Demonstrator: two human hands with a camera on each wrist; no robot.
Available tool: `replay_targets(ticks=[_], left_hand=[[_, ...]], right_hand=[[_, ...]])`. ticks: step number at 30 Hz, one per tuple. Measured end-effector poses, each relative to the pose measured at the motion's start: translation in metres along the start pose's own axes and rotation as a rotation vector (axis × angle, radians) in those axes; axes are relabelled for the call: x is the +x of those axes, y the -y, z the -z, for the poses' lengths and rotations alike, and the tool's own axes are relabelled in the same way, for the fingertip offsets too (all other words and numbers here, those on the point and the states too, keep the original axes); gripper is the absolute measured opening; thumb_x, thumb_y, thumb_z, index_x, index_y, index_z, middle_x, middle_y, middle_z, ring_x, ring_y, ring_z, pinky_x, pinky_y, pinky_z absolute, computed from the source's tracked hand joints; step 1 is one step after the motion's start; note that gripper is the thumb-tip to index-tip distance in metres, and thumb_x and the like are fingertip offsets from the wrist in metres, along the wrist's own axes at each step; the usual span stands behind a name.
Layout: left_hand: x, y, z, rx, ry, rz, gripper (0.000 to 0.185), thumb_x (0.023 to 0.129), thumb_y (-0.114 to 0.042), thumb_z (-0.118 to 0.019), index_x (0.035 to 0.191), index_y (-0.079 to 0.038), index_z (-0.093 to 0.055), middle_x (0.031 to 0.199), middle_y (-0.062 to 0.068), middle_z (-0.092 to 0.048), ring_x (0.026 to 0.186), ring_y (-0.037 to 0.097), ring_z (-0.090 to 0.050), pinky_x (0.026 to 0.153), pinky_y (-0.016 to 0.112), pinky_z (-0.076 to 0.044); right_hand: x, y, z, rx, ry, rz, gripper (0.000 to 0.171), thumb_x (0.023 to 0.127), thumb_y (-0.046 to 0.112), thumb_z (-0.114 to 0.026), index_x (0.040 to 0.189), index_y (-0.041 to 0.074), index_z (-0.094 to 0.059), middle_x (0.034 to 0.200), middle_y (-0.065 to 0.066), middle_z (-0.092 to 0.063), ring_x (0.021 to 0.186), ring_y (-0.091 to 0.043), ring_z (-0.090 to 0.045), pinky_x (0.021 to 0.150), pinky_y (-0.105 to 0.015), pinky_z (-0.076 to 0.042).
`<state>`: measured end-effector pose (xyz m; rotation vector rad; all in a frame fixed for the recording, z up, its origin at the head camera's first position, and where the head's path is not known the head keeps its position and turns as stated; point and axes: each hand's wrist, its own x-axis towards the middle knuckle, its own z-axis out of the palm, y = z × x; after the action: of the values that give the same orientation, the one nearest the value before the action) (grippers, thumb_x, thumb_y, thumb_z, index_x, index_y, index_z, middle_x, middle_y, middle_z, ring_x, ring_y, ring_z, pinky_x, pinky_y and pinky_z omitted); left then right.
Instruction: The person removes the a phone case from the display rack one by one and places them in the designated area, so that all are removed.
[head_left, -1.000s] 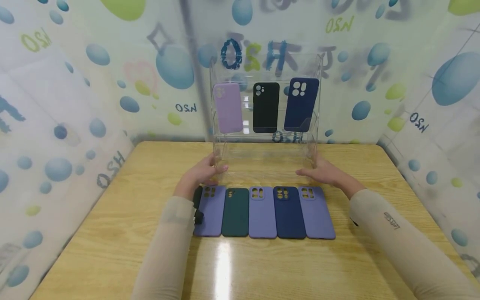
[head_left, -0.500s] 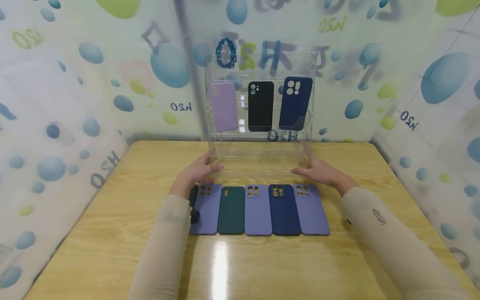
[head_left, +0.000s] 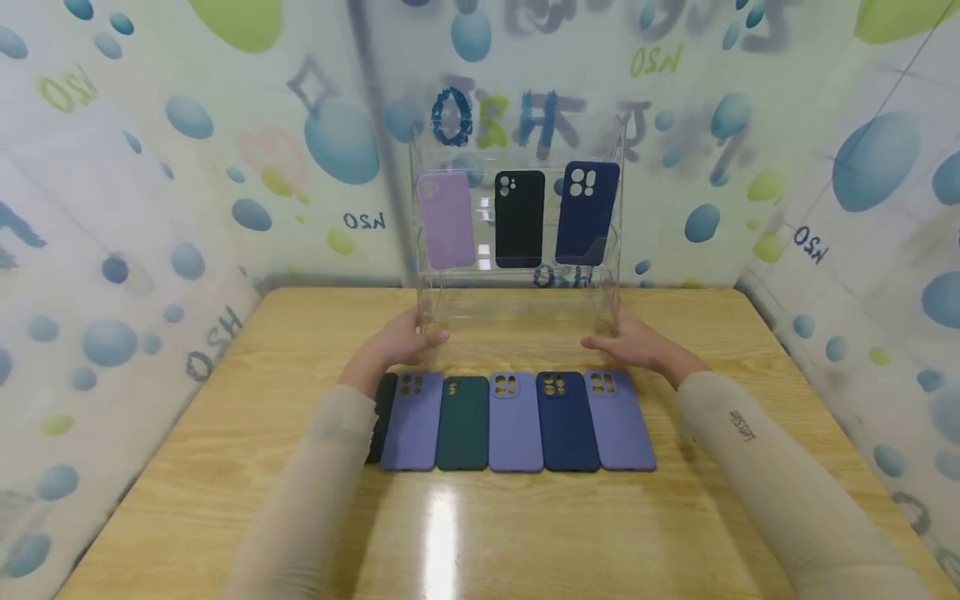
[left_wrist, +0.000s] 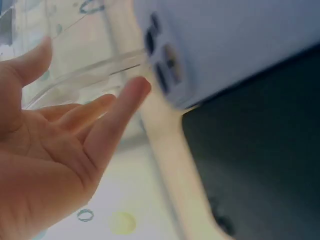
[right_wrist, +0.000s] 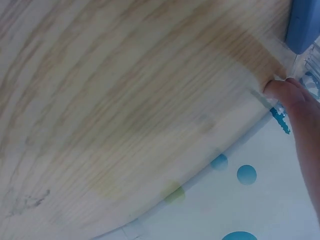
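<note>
A clear acrylic display stand stands upright at the back of the table. It bears a lilac phone case, a black one and a dark blue one. My left hand is at its lower left side, thumb toward the front; in the left wrist view the fingers look nearly straight and spread from the thumb. At the lower right side, my right hand points its thumb inward, and its other fingers are partly hidden. Before the stand lies a row of phone cases, including a green one.
In the row, a black case sits partly under the left sleeve. Purple cases and a dark blue case lie side by side. The wooden table ends at a patterned backdrop.
The head view has shifted slightly. The left forearm has moved a little left, showing more of the black case in the row. Both hands stay at the stand's sides.
</note>
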<state>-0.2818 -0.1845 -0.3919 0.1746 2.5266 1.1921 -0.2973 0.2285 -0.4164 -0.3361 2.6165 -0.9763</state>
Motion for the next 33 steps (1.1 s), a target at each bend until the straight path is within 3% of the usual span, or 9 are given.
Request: replay_targets(ticks=[5,8,12,15,20,27,33], left_hand=[[-0.001,-0.015,0.019,0.143,-0.043,-0.014,0.09,0.096,-0.041,-0.06,0.158,-0.007,-0.004,0.158,0.022,-0.027,0.112,0.043,-0.062,0.088,0.046,-0.057],[-0.001,-0.036,0.037,0.214,-0.139,-0.039,0.09,0.096,-0.044,-0.059,0.158,-0.011,-0.003,0.157,0.021,-0.031,0.127,0.043,-0.052,0.103,0.054,-0.048],[0.003,-0.065,0.059,0.347,-0.299,-0.063,0.087,0.096,-0.046,-0.059,0.159,-0.017,-0.006,0.156,0.019,-0.036,0.139,0.043,-0.039,0.112,0.06,-0.035],[0.007,-0.083,0.071,0.414,-0.393,-0.072,0.086,0.096,-0.045,-0.058,0.159,-0.021,-0.005,0.157,0.02,-0.032,0.139,0.043,-0.039,0.111,0.06,-0.036],[0.01,-0.102,0.083,0.479,-0.498,-0.104,0.08,0.097,-0.047,-0.054,0.159,-0.024,-0.007,0.158,0.019,-0.03,0.134,0.042,-0.044,0.108,0.06,-0.04],[0.017,-0.112,0.084,0.376,-0.488,-0.135,0.08,0.096,-0.044,-0.058,0.158,-0.032,-0.008,0.158,0.011,-0.032,0.138,0.035,-0.042,0.11,0.056,-0.04],[0.025,-0.1,0.075,0.191,-0.394,-0.179,0.1,0.092,-0.036,-0.068,0.155,-0.043,0.009,0.156,0.015,-0.035,0.119,0.037,-0.057,0.099,0.053,-0.05]], right_hand=[[0.003,-0.003,-0.004,0.026,-0.005,0.025,0.114,0.087,0.061,-0.063,0.147,0.038,0.031,0.164,-0.018,0.01,0.148,-0.044,-0.015,0.12,-0.062,-0.015],[0.003,-0.001,-0.004,0.026,-0.002,0.036,0.116,0.086,0.064,-0.062,0.148,0.036,0.032,0.164,-0.02,0.009,0.148,-0.046,-0.016,0.119,-0.063,-0.015],[0.001,0.001,-0.002,0.015,-0.004,0.019,0.121,0.082,0.07,-0.061,0.149,0.031,0.031,0.164,-0.02,0.007,0.148,-0.046,-0.015,0.119,-0.063,-0.016],[0.0,0.002,-0.001,0.016,0.002,0.016,0.121,0.082,0.071,-0.06,0.149,0.029,0.032,0.164,-0.018,0.01,0.149,-0.045,-0.013,0.12,-0.062,-0.015],[0.001,0.0,-0.001,0.047,0.021,0.011,0.118,0.082,0.071,-0.061,0.145,0.04,0.034,0.164,-0.017,0.012,0.149,-0.045,-0.013,0.119,-0.064,-0.016],[0.001,-0.002,0.0,0.035,0.005,0.019,0.118,0.083,0.069,-0.062,0.147,0.038,0.032,0.164,-0.014,0.014,0.15,-0.043,-0.011,0.119,-0.063,-0.015],[0.001,-0.004,0.0,0.043,-0.007,0.024,0.117,0.083,0.068,-0.062,0.147,0.038,0.032,0.164,-0.014,0.014,0.15,-0.042,-0.011,0.12,-0.062,-0.015]])
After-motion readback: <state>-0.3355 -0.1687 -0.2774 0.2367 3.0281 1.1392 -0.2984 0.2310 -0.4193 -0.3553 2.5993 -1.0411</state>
